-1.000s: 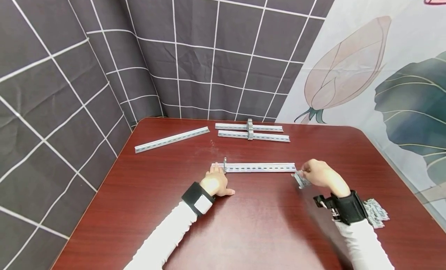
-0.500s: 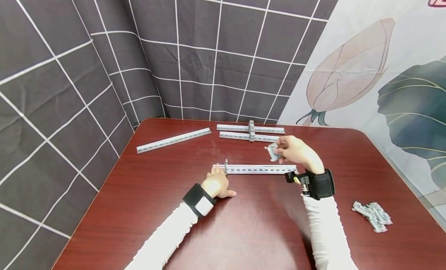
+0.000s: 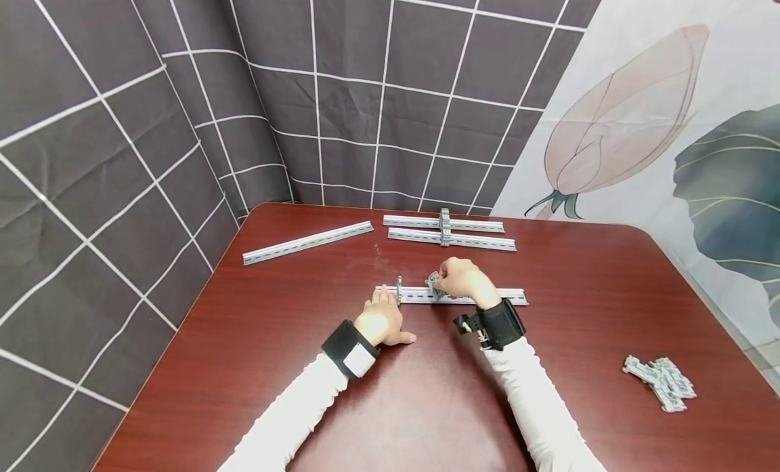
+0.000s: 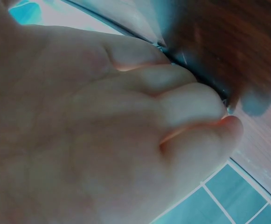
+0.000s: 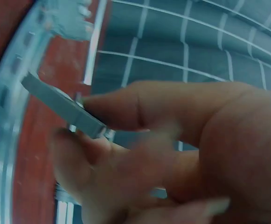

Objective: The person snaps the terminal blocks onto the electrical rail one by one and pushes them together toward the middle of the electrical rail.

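Observation:
A slotted metal DIN rail lies across the table in front of me. My left hand rests on the rail's left end, fingers stretched out and thumb spread to the side. Right beside those fingertips, a thin grey terminal block stands upright on the rail. My right hand pinches a second grey terminal block between thumb and fingers. It is tilted close over the rail, a short way right of the standing one. In the left wrist view, the back-lit left hand hides most of the rail.
Two parallel rails lie at the back, bridged by a stack of terminal blocks. Another rail lies slanted at the back left. A small pile of terminal blocks is at the right. Grey checked cloth hangs behind the table.
My right hand has carried its terminal block leftward from beyond the rail's right end to above the rail, near the standing block. The left hand has stayed put.

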{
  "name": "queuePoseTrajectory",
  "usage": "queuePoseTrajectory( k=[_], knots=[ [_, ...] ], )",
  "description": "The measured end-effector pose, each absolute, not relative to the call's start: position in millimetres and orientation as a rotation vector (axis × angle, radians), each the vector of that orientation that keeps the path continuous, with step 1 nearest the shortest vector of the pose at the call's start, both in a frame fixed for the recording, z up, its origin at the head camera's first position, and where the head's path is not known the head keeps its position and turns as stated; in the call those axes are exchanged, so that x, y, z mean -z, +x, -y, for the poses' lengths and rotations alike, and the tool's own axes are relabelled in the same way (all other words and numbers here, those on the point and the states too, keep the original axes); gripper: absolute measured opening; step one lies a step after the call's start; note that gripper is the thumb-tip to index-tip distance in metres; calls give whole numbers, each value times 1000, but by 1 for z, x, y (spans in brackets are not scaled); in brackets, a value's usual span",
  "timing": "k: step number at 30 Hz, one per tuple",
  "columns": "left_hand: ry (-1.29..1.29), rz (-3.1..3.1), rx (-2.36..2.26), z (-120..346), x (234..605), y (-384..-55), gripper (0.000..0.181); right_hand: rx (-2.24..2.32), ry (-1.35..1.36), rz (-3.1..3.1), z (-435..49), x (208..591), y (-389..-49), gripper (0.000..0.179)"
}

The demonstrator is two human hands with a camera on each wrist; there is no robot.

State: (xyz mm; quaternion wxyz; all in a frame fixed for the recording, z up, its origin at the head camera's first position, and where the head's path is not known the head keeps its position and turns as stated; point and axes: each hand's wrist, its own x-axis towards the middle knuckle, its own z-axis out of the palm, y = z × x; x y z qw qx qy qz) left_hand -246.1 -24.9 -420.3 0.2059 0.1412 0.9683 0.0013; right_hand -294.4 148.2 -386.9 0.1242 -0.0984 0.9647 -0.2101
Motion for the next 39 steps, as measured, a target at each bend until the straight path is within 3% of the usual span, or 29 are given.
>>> queuePoseTrajectory(
  k=[15, 29, 39],
  knots=[
    [375, -2706, 52, 20, 419, -245, 93, 525, -80, -2889, -120, 407, -290, 42],
    [374, -2715, 32, 24, 421, -249, 93, 469, -61, -2898, -111, 412, -296, 17],
    [383, -2708, 23, 24, 422, -248, 93, 429, -96, -2867, -108, 418, -296, 24]
  ],
)
